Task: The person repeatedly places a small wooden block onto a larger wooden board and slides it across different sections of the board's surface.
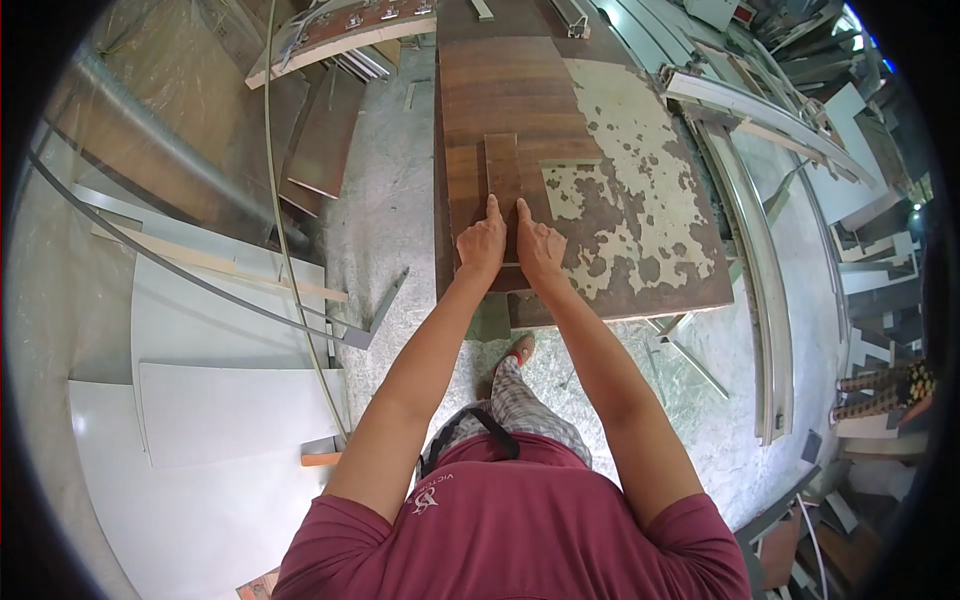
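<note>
A narrow brown wooden strip [503, 165] lies lengthwise in front of me, over a larger brown wood-grain panel [505, 80]. My left hand [482, 242] is at its left edge and my right hand [541, 245] at its right edge. Both index fingers stretch forward along the strip, while the other fingers curl in at its sides. The undersides of the fingers and the thumbs are mostly hidden. Under the wood-grain panel is a worn worktable [640, 290] with patchy cream and dark brown areas on its top.
White sheets [220, 420] lean at the left, near a grey metal bar [385, 310] and a hanging cable [285, 250]. Long metal rails [745, 260] run along the right. Another person [885, 390] stands at the far right. Hinged hardware sits on a board [350, 30] at the upper left.
</note>
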Tool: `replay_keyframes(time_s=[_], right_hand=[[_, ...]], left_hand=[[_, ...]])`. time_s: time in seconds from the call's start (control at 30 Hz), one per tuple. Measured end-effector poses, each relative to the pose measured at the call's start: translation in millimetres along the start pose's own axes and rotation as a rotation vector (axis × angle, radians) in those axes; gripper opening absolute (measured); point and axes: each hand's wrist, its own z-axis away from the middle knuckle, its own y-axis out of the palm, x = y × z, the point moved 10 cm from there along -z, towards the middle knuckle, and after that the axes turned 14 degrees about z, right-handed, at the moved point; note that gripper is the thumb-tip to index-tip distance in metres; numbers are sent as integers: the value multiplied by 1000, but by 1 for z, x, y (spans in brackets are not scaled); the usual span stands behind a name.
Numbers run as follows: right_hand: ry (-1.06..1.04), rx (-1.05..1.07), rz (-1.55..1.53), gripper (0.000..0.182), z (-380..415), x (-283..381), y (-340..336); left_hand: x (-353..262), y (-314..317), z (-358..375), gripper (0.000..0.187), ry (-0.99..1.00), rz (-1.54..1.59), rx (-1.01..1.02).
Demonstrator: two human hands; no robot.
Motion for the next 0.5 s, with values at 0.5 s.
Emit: replay_keyframes(time_s=[0.5], right_hand=[[-37, 44, -5, 49, 60, 11, -2]], left_hand=[[8, -17, 66, 44, 50, 52, -66]])
